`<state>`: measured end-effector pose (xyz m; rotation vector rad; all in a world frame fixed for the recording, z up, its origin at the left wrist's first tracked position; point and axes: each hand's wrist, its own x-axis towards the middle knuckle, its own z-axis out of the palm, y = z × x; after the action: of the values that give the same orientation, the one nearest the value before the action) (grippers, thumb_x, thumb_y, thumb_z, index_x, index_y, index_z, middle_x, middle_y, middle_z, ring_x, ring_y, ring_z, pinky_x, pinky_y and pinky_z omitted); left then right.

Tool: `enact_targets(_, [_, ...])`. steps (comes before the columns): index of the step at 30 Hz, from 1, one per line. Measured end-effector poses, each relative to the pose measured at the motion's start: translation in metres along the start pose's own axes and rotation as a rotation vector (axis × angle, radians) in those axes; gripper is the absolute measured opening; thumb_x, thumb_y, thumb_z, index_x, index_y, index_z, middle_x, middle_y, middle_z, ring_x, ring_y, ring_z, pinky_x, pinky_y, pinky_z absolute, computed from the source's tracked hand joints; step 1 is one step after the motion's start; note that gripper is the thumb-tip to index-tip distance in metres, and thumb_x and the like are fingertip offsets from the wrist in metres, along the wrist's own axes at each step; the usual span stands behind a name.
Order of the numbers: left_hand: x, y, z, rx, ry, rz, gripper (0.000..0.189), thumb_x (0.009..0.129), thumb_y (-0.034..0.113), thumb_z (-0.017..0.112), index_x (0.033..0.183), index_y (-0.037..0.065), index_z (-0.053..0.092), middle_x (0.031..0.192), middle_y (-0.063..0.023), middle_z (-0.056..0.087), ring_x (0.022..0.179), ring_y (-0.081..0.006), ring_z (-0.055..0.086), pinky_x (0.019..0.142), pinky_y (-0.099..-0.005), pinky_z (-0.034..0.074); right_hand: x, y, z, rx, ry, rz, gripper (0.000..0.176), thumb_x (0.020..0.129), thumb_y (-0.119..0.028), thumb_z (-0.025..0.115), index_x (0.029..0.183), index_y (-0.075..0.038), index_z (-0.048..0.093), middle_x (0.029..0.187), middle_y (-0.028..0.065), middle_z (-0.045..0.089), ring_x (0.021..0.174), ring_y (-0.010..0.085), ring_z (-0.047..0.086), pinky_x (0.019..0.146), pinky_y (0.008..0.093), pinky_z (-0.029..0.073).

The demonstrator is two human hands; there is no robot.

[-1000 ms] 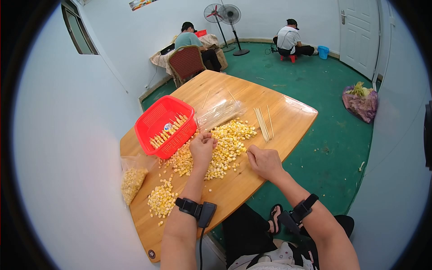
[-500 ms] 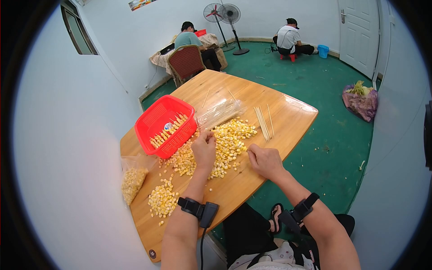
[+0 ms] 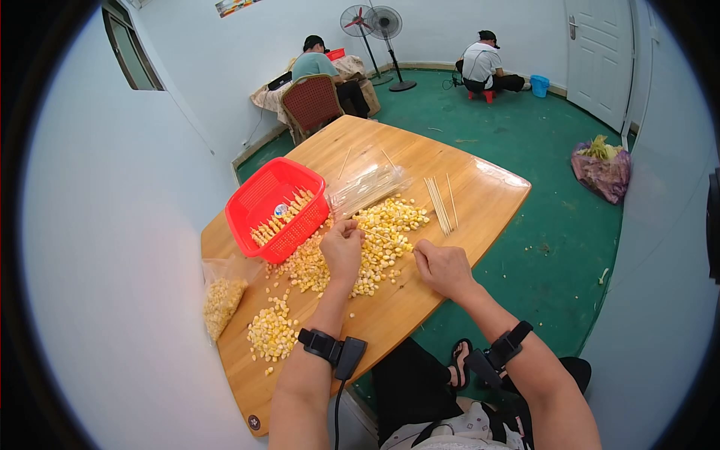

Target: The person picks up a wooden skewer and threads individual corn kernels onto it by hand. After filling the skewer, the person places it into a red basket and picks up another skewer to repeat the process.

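Observation:
A thin bamboo skewer (image 3: 381,236) spans the gap between my two hands, above a heap of yellow corn kernels (image 3: 394,217). My left hand (image 3: 343,253) pinches its left end; whether a kernel is also between those fingertips is too small to tell. Closed around the other end is my right hand (image 3: 444,268), near the table's right edge. Beyond my left hand stands a red plastic basket (image 3: 304,234) with several corn-threaded skewers (image 3: 281,217) in it. Loose skewers (image 3: 439,205) lie past my right hand, and a clear bag of skewers (image 3: 367,191) rests behind the heap.
A smaller kernel pile (image 3: 271,334) and a plastic bag of kernels (image 3: 223,304) lie at the left of the wooden table (image 3: 480,180). Two people sit farther back, near standing fans (image 3: 385,24). A purple bag (image 3: 601,172) lies on the green floor.

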<state>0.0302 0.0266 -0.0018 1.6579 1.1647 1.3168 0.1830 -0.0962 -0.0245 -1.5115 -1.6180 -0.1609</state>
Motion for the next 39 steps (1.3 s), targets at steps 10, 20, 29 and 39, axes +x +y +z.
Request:
enact_targets(10, [-0.001,0.002,0.001,-0.031,0.009,-0.020,0.016,0.078,-0.002,0.055,0.092,-0.008,0.062,0.076,-0.0130,0.065,0.064,-0.0145,0.064,0.057,-0.0236,0.053,-0.001,0.002,0.001,-0.011,-0.002,-0.010,0.011,0.082,-0.017,0.052,0.076,-0.008,0.050,0.051,0.0123,0.052,0.048,0.0300,0.055,0.044,0.0396,0.042])
enact_targets(20, [-0.002,-0.003,0.002,0.084,0.025,0.076,0.018,0.077,0.002,0.057,0.091,-0.006,0.063,0.072,-0.0128,0.065,0.063,-0.0141,0.063,0.058,-0.0246,0.050,-0.001,0.002,0.002,-0.003,-0.003,-0.015,0.011,0.082,-0.016,0.052,0.077,-0.007,0.049,0.051,0.0125,0.052,0.048,0.0303,0.055,0.043,0.0395,0.042])
enact_targets(29, [-0.004,-0.002,0.003,0.174,0.015,0.131,0.017,0.076,0.002,0.058,0.091,-0.004,0.064,0.072,-0.0126,0.065,0.064,-0.0146,0.063,0.060,-0.0255,0.049,-0.001,0.002,0.002,-0.007,-0.005,-0.017,0.012,0.082,-0.016,0.052,0.076,-0.007,0.049,0.052,0.0123,0.053,0.048,0.0302,0.055,0.043,0.0397,0.042])
enact_targets(39, [-0.026,0.012,0.020,0.170,-0.167,0.176,0.017,0.078,-0.002,0.055,0.093,-0.006,0.062,0.077,-0.0108,0.065,0.069,-0.0137,0.064,0.060,-0.0225,0.052,0.000,0.000,0.001,-0.030,-0.001,0.015,0.013,0.084,-0.018,0.052,0.077,-0.007,0.049,0.051,0.0132,0.053,0.047,0.0311,0.055,0.043,0.0409,0.042])
